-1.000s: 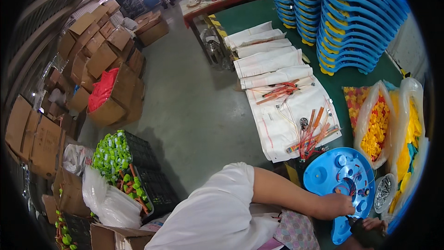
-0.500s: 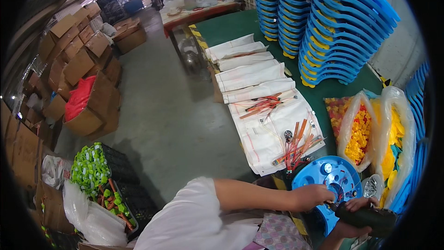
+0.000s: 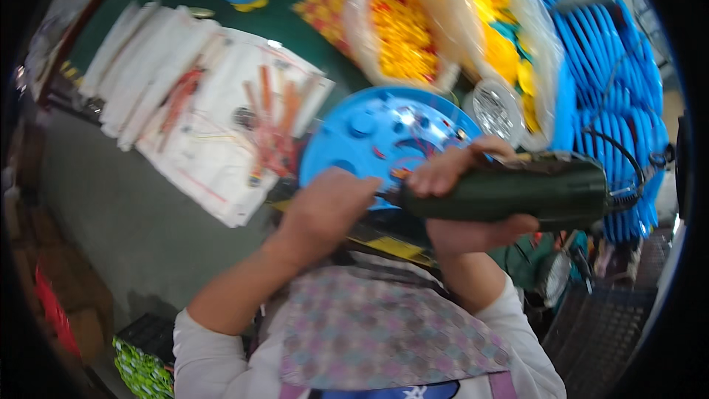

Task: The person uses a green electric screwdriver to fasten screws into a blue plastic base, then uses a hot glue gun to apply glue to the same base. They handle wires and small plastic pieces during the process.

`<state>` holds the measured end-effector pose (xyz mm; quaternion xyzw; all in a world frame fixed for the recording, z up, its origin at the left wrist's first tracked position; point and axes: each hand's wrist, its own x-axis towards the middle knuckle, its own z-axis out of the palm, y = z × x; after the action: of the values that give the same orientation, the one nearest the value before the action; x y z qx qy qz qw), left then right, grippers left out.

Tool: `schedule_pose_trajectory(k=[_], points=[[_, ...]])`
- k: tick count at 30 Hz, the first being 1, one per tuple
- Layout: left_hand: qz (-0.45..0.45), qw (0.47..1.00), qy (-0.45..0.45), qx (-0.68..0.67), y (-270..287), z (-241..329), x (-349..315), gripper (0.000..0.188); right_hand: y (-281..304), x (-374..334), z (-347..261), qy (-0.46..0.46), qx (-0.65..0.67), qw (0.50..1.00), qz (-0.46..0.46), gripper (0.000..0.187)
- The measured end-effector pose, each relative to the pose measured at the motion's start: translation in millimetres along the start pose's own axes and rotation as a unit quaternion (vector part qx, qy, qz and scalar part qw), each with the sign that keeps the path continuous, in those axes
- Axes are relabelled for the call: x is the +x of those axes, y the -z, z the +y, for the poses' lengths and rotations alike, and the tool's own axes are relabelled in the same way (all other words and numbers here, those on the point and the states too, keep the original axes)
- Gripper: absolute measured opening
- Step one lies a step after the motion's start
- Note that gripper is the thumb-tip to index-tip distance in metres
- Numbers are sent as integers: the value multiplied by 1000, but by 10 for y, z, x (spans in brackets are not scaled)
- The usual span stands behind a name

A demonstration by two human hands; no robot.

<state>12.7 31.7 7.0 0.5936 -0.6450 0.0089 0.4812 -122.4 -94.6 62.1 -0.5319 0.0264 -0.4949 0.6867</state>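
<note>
My right hand (image 3: 450, 174) is wrapped round a dark green electric screwdriver (image 3: 546, 191), which lies level with its bit pointing left. A black cord leaves its right end. Closed at the bit's tip is my left hand (image 3: 329, 203); motion blur and the fingers hide whatever it pinches. Just beyond both hands sits a round blue plastic part (image 3: 329, 137) with round recesses, and thin wires lie in its opening. A shiny silver dish (image 3: 496, 112) stands to the right of this part, close to my right hand.
White woven sacks (image 3: 214, 177) on the green table carry orange strips with red wires (image 3: 269, 122). Bags of small yellow and red pieces (image 3: 402, 29) and larger yellow pieces (image 3: 506, 63) stand beyond. Stacked blue plastic parts (image 3: 617, 52) rise at right. A crate of green pieces (image 3: 144, 369) is lower left.
The view has swung right, so the table and hands now appear further left. The screwdriver has come away from the blue part's opening toward me, with my left hand at its bit.
</note>
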Motion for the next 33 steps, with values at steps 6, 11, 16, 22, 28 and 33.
schedule_pose_trajectory(k=[6,11,16,22,28,33], points=[[25,998,52,-3,-25,-112,-140,48,46,24,104,23,57,997,-46,103],[36,996,70,-30,45,-88,-148,45,-74,4,168,2,75,996,-51,107],[30,998,52,-9,55,-109,-132,44,-70,32,193,14,48,996,-75,107],[30,999,18,8,74,-133,-131,46,-118,39,88,-14,31,997,-67,105],[26,999,-11,33,114,-163,-113,47,-111,65,184,8,56,994,-95,106],[27,999,-7,33,106,-189,-134,48,-113,61,165,-9,50,994,-94,106]])
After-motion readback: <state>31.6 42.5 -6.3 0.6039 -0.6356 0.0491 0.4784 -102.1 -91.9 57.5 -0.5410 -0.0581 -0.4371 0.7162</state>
